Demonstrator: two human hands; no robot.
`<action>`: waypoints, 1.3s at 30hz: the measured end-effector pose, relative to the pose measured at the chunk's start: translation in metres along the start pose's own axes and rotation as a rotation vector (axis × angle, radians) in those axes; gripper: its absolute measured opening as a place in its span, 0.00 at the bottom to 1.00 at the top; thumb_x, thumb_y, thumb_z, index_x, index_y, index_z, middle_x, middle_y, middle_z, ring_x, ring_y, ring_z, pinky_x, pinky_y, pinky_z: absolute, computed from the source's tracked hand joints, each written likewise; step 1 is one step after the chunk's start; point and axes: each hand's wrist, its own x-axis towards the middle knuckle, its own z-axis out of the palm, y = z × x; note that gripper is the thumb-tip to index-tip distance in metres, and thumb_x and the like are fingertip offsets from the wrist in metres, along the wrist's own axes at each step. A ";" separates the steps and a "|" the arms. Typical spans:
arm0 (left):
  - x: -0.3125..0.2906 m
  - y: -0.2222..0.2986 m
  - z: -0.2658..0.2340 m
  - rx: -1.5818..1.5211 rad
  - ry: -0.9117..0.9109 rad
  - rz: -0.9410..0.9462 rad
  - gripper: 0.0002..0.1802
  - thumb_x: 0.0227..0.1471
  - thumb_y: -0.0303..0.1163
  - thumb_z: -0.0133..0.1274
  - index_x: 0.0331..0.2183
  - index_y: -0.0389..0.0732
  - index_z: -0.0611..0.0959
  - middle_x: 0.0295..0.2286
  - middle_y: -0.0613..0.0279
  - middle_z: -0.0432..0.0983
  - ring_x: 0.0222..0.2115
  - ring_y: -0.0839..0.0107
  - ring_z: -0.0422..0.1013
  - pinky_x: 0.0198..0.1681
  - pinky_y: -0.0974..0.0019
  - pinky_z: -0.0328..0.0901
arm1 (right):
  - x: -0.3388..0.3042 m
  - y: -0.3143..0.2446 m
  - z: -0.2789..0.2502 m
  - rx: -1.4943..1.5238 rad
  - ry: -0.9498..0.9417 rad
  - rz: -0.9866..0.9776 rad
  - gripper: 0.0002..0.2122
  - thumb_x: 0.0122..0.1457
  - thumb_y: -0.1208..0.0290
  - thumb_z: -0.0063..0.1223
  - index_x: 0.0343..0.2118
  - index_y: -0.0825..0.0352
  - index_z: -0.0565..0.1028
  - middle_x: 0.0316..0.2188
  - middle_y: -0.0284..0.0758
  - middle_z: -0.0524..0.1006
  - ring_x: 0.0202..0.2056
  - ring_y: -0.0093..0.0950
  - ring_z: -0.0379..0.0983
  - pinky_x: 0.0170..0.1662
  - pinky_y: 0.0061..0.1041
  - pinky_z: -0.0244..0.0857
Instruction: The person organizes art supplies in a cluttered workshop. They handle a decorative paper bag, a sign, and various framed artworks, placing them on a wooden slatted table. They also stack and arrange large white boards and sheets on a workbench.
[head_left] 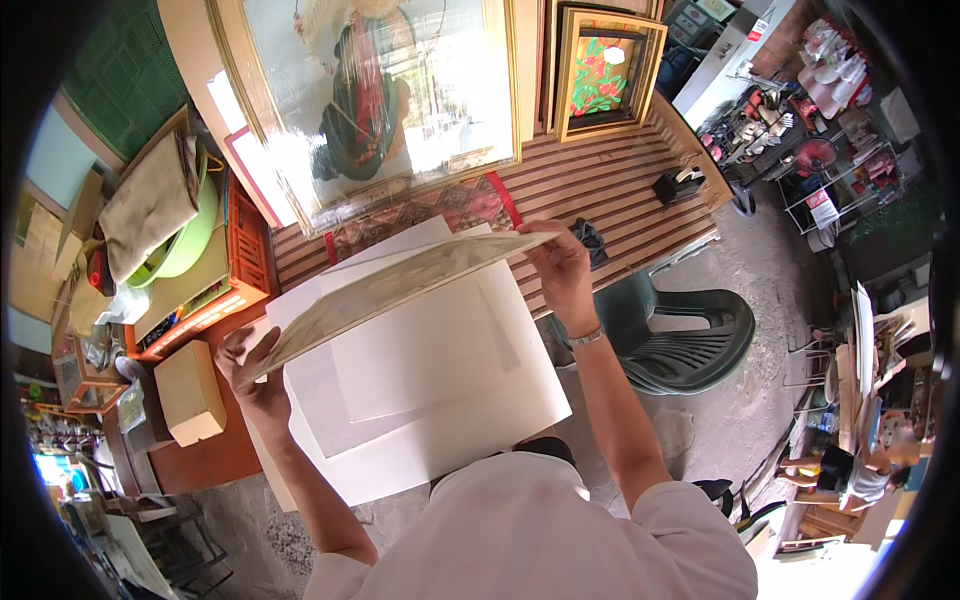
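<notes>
A thin beige board is raised and tilted in front of me, its surface seen at a shallow slant. My left hand grips its left end, fingers bent round the edge. At the opposite end my right hand pinches the corner, with a watch or bracelet on that wrist. Beneath the board lie large white sheets, stacked and slightly out of line. A paler grey sheet shows on top of them, partly in the board's shadow. What picture the board bears, if any, cannot be made out.
A large gold-framed picture stands behind on a slatted wooden bench, beside a smaller framed flower picture. Right of the sheets is a dark green plastic chair. An orange crate and a cardboard box sit left.
</notes>
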 end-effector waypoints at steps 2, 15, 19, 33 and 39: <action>0.008 0.016 0.013 -0.378 0.058 0.004 0.12 0.52 0.30 0.59 0.39 0.37 0.84 0.41 0.53 0.75 0.47 0.59 0.69 0.53 0.57 0.61 | 0.009 -0.015 -0.004 0.055 0.029 0.000 0.07 0.62 0.81 0.52 0.44 0.71 0.73 0.36 0.31 0.78 0.39 0.18 0.74 0.44 0.18 0.67; 0.070 0.164 0.165 -0.934 0.258 -0.271 0.15 0.60 0.34 0.55 0.46 0.35 0.77 0.36 0.69 0.75 0.35 0.83 0.65 0.41 0.77 0.59 | 0.103 -0.054 -0.142 -0.297 0.106 0.016 0.17 0.64 0.70 0.54 0.53 0.70 0.67 0.40 0.35 0.73 0.31 0.19 0.75 0.32 0.16 0.69; 0.116 0.211 0.253 -1.068 0.128 -0.326 0.10 0.62 0.31 0.52 0.43 0.38 0.77 0.35 0.71 0.73 0.35 0.83 0.63 0.41 0.77 0.58 | 0.159 -0.003 -0.211 -0.222 0.164 0.195 0.19 0.64 0.63 0.56 0.50 0.71 0.67 0.38 0.36 0.72 0.24 0.19 0.74 0.25 0.17 0.67; 0.323 0.281 0.563 -0.556 -0.273 -0.110 0.12 0.53 0.31 0.62 0.32 0.36 0.75 0.26 0.62 0.75 0.26 0.74 0.73 0.27 0.70 0.66 | 0.444 0.178 -0.468 -0.318 0.425 0.006 0.24 0.60 0.57 0.60 0.48 0.75 0.69 0.35 0.38 0.76 0.26 0.23 0.74 0.29 0.22 0.69; 0.379 0.290 0.651 -0.426 -0.325 -0.041 0.11 0.54 0.31 0.61 0.31 0.37 0.75 0.27 0.63 0.77 0.23 0.78 0.72 0.26 0.72 0.69 | 0.497 0.238 -0.503 -0.182 0.501 -0.019 0.24 0.61 0.59 0.59 0.51 0.74 0.67 0.38 0.37 0.76 0.34 0.24 0.73 0.37 0.24 0.69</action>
